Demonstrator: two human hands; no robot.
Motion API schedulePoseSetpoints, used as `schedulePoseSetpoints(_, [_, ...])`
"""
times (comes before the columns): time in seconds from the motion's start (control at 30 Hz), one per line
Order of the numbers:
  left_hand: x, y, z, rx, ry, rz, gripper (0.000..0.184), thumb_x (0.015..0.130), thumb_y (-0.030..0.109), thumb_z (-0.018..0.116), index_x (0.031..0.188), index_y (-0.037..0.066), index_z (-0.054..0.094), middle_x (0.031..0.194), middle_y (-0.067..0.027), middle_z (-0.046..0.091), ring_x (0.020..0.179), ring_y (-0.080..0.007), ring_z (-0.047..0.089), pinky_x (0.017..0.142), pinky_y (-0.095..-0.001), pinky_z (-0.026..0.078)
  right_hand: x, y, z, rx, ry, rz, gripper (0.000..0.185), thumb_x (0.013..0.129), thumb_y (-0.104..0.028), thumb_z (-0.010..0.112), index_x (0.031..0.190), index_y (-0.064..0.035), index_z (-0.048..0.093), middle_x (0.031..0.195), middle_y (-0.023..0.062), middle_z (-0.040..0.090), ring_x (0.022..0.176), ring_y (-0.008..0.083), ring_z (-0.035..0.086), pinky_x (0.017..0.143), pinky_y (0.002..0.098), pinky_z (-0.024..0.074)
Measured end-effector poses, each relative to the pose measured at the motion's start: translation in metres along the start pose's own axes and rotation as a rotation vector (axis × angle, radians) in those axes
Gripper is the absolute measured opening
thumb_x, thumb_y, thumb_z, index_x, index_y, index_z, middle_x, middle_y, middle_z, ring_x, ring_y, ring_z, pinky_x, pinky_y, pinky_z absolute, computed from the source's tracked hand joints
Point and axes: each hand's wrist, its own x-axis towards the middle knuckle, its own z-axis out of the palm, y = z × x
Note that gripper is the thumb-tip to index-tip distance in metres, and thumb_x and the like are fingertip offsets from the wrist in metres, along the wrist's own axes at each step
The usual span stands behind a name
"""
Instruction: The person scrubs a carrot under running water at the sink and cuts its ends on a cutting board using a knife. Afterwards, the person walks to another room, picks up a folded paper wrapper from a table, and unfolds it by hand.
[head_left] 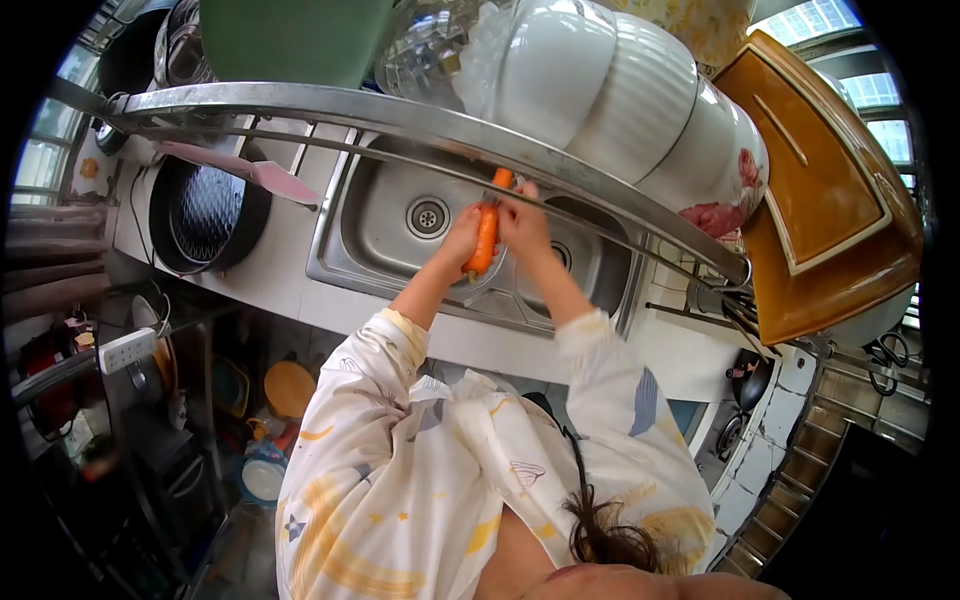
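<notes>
Over the steel double sink (375, 215), my left hand (461, 240) is closed around an orange carrot (484, 245). The carrot slants upward, its thicker end toward me and its far end beyond my fingers. Close against its right side, my right hand (524, 218) has its fingers curled together. A small dark, metallic-looking piece crosses the carrot by those fingers; what the right hand grips is too small to make out. A rack bar partly covers the carrot's far part and the right fingertips. One drain (428, 217) shows left of the hands.
A metal dish rack (420, 110) spans above the sink, holding white bowls (640, 95), a brown dish (810, 170) and a green board (290, 40). A pink knife (285, 180) and a black pan (208, 215) are at left. A power strip (127, 350) hangs lower left.
</notes>
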Motion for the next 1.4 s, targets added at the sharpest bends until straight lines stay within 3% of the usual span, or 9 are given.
schedulePoseSetpoints(0.1, [-0.009, -0.001, 0.007, 0.101, -0.035, -0.079, 0.035, 0.097, 0.03, 0.027, 0.121, 0.01, 0.042, 0.091, -0.0094, 0.058, 0.067, -0.0176, 0.058, 0.056, -0.0307, 0.051, 0.033, 0.029, -0.005, 0.191, -0.12, 0.369, 0.022, 0.079, -0.003, 0.055, 0.099, -0.0067, 0.065, 0.09, 0.0142, 0.055, 0.073, 0.0222, 0.054, 0.065, 0.0299, 0.0458])
schedulePoseSetpoints(0.37, [-0.011, 0.0, -0.004, 0.075, -0.017, -0.086, 0.039, 0.096, 0.037, 0.028, 0.107, 0.006, 0.049, 0.079, -0.0087, 0.056, 0.06, -0.0162, 0.055, 0.051, -0.0286, 0.049, 0.004, 0.007, -0.004, -0.133, -0.251, 0.225, 0.019, 0.08, -0.007, 0.055, 0.096, -0.0057, 0.066, 0.099, 0.0159, 0.061, 0.081, 0.0189, 0.058, 0.061, 0.0314, 0.0469])
schedulePoseSetpoints(0.5, [-0.004, 0.0, -0.003, -0.06, -0.088, -0.231, 0.036, 0.097, 0.038, 0.028, 0.117, 0.011, 0.043, 0.076, -0.0083, 0.056, 0.057, -0.0171, 0.055, 0.049, -0.0284, 0.049, 0.039, -0.045, -0.027, 0.197, -0.278, 0.753, 0.025, 0.083, -0.005, 0.052, 0.104, -0.0087, 0.065, 0.097, 0.0153, 0.06, 0.078, 0.0164, 0.057, 0.066, 0.0296, 0.0461])
schedulePoseSetpoints(0.6, [-0.003, 0.004, -0.015, -0.268, -0.024, -0.264, 0.036, 0.095, 0.04, 0.034, 0.111, 0.01, 0.046, 0.077, -0.0072, 0.056, 0.058, -0.0172, 0.056, 0.048, -0.0285, 0.049, -0.013, -0.027, 0.005, 0.175, -0.101, 0.133, 0.023, 0.085, -0.006, 0.051, 0.101, -0.0101, 0.066, 0.083, 0.0107, 0.049, 0.076, 0.0205, 0.052, 0.063, 0.0275, 0.0439])
schedulePoseSetpoints(0.77, [-0.001, -0.005, -0.025, -0.334, -0.106, -0.336, 0.035, 0.094, 0.038, 0.042, 0.108, 0.006, 0.048, 0.079, -0.0067, 0.056, 0.061, -0.0175, 0.057, 0.048, -0.0286, 0.05, 0.024, 0.005, -0.009, -0.261, -0.173, 0.304, 0.019, 0.085, -0.01, 0.052, 0.098, -0.0083, 0.066, 0.084, 0.0119, 0.052, 0.069, 0.018, 0.052, 0.061, 0.0278, 0.0435])
schedulePoseSetpoints(1.03, [-0.003, -0.004, -0.046, -0.376, -0.258, -0.324, 0.036, 0.096, 0.035, 0.037, 0.11, 0.003, 0.047, 0.087, -0.0101, 0.055, 0.069, -0.0195, 0.058, 0.054, -0.0309, 0.051, -0.017, -0.02, 0.006, 0.16, -0.149, 0.094, 0.028, 0.08, 0.002, 0.055, 0.102, -0.01, 0.067, 0.083, 0.0121, 0.061, 0.073, 0.0168, 0.059, 0.063, 0.0291, 0.0472])
schedulePoseSetpoints(1.13, [-0.003, -0.01, -0.036, -0.433, -0.277, -0.399, 0.04, 0.095, 0.041, 0.036, 0.108, 0.004, 0.048, 0.086, -0.0095, 0.056, 0.07, -0.019, 0.059, 0.057, -0.0322, 0.053, 0.035, -0.004, -0.014, 0.003, -0.238, 0.458, 0.024, 0.081, -0.002, 0.057, 0.101, -0.0088, 0.067, 0.081, 0.0107, 0.061, 0.074, 0.0179, 0.06, 0.064, 0.0289, 0.0474])
schedulePoseSetpoints(1.3, [0.0, -0.001, -0.044, -0.354, -0.264, -0.368, 0.036, 0.097, 0.034, 0.031, 0.11, 0.005, 0.047, 0.088, -0.0087, 0.055, 0.072, -0.0171, 0.057, 0.058, -0.0315, 0.051, -0.011, -0.007, 0.005, -0.086, -0.162, 0.436, 0.023, 0.082, -0.006, 0.057, 0.103, -0.0091, 0.067, 0.076, 0.0087, 0.057, 0.07, 0.0196, 0.058, 0.063, 0.03, 0.0476])
schedulePoseSetpoints(1.4, [-0.002, 0.001, -0.041, -0.328, -0.235, -0.358, 0.036, 0.096, 0.035, 0.031, 0.107, 0.004, 0.047, 0.084, -0.009, 0.054, 0.066, -0.0169, 0.056, 0.054, -0.0292, 0.051, -0.015, -0.023, 0.003, -0.153, -0.053, -0.071, 0.014, 0.083, -0.007, 0.056, 0.093, -0.0037, 0.066, 0.078, 0.0082, 0.055, 0.069, 0.0181, 0.057, 0.063, 0.0295, 0.0465])
